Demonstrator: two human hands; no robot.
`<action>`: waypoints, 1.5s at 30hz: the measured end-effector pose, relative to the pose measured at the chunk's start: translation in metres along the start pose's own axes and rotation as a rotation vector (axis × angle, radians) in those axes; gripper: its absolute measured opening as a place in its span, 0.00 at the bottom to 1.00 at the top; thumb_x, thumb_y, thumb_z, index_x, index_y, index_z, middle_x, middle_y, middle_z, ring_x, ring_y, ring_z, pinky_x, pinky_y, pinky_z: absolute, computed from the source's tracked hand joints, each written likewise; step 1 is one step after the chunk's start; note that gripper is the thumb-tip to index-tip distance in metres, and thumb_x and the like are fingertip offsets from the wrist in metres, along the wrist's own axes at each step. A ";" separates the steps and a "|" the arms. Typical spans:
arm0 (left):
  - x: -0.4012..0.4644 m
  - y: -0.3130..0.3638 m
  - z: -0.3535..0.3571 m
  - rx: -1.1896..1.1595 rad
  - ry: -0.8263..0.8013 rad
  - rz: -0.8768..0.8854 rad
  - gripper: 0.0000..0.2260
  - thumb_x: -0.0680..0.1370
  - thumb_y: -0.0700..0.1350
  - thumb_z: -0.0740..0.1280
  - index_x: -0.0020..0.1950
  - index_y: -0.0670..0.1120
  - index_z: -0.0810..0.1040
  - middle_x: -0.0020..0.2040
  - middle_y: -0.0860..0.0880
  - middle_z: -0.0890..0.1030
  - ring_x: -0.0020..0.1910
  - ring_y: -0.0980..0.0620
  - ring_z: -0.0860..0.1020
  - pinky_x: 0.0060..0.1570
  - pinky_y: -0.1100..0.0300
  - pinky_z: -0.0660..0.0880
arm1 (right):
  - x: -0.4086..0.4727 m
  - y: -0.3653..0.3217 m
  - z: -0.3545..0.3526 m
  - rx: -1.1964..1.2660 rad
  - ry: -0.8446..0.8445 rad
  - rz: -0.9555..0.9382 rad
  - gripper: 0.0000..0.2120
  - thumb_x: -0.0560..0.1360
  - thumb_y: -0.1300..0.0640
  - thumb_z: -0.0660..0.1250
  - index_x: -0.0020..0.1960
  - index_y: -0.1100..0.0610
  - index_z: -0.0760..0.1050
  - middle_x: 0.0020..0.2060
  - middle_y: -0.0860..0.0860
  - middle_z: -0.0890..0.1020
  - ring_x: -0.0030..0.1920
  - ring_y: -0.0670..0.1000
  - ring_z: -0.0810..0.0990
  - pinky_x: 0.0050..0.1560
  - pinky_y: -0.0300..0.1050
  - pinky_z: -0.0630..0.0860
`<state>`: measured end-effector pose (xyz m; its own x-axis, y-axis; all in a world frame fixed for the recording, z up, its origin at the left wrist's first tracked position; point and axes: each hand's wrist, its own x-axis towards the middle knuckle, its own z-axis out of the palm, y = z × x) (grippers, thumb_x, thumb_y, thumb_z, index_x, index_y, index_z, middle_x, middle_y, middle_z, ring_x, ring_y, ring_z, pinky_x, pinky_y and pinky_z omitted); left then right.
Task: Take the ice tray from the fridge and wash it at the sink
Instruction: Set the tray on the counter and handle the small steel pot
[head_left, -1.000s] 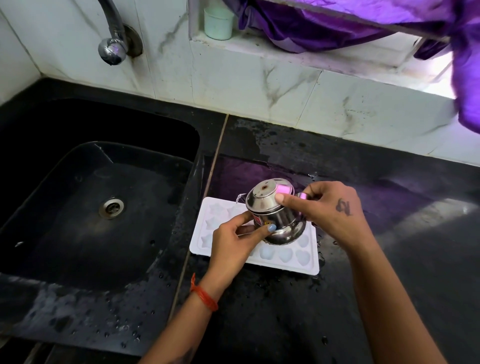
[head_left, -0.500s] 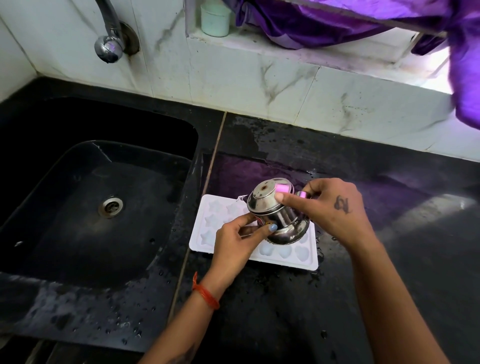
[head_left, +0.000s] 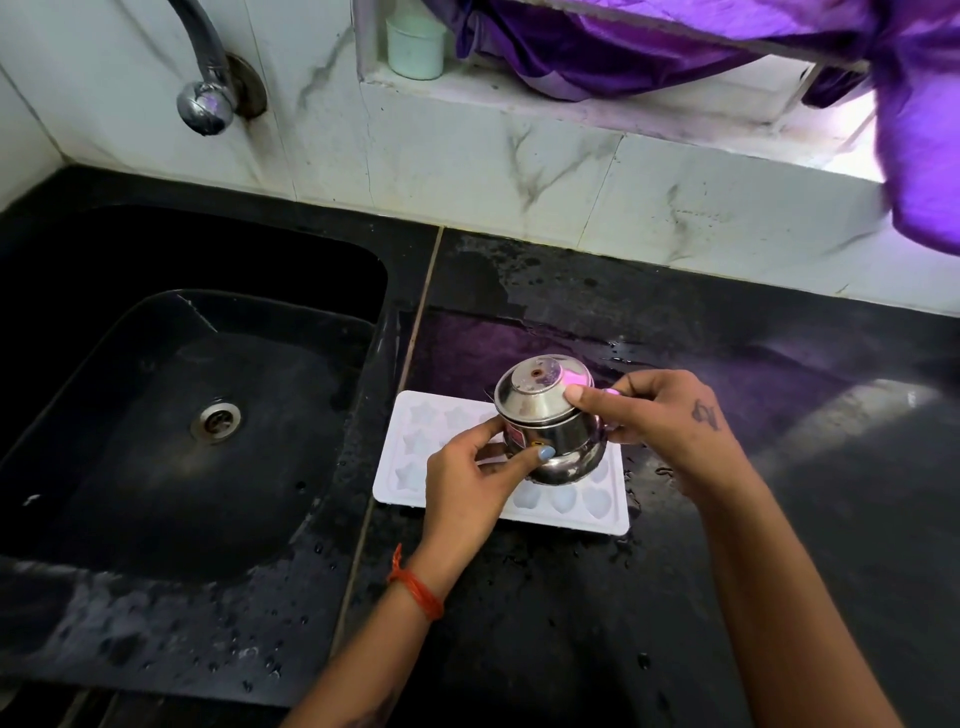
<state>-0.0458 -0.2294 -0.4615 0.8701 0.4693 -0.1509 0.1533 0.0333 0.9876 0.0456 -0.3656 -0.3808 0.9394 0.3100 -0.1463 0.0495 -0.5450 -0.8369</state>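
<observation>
— White plastic is seen on the wet black counter (head_left: 701, 597): is that where the ice tray (head_left: 566, 506) has been laid?

— Yes. It is laid flat just right of the sink (head_left: 171, 431), its long side running left to right. Star-shaped cells are seen at its left end and heart-shaped ones along its near right edge. Its middle is hidden by the hands and what is held in them.

— What is held?

— A small steel pot with a lid (head_left: 545, 415) is held above the tray, tilted towards the camera. It is gripped from the near-left side by the left hand (head_left: 467, 488), with the thumb laid across its belly. The right hand (head_left: 670, 421) is closed on it from the right, a fingertip pressed on the lid's rim.

— Is the tray touched by the pot?

— That cannot be told for sure; the underside is hidden, though it seems to be held clear.

— And the surroundings?

— An orange thread (head_left: 415, 587) is worn on the left wrist. The sink basin is dark, with a metal drain (head_left: 215, 421) at its centre, and a tap (head_left: 205, 98) is mounted on the marble wall above it. A pale cup (head_left: 415, 47) is set on the window ledge, beside a purple cloth (head_left: 675, 47).
</observation>
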 end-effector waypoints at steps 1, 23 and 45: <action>0.000 0.001 0.001 0.008 -0.009 0.003 0.16 0.68 0.47 0.76 0.55 0.50 0.82 0.47 0.53 0.85 0.46 0.60 0.81 0.44 0.71 0.75 | -0.001 0.001 -0.001 -0.010 0.009 -0.005 0.22 0.59 0.40 0.77 0.30 0.59 0.78 0.30 0.57 0.83 0.34 0.54 0.81 0.47 0.58 0.79; -0.005 0.004 0.018 0.106 -0.186 0.038 0.07 0.72 0.50 0.72 0.48 0.51 0.81 0.35 0.61 0.81 0.33 0.65 0.78 0.39 0.71 0.72 | -0.013 -0.011 -0.016 -0.395 0.162 -0.104 0.27 0.64 0.35 0.71 0.32 0.61 0.78 0.28 0.56 0.82 0.34 0.55 0.80 0.35 0.47 0.75; -0.004 0.007 0.034 0.183 -0.111 0.087 0.12 0.69 0.54 0.74 0.48 0.51 0.83 0.39 0.51 0.85 0.40 0.58 0.83 0.47 0.56 0.78 | -0.011 0.014 -0.031 0.013 0.112 0.039 0.18 0.63 0.45 0.76 0.31 0.60 0.79 0.28 0.55 0.83 0.32 0.50 0.79 0.39 0.51 0.77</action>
<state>-0.0325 -0.2607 -0.4552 0.9285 0.3628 -0.0796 0.1493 -0.1685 0.9743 0.0464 -0.4006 -0.3749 0.9726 0.1991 -0.1198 0.0083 -0.5449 -0.8385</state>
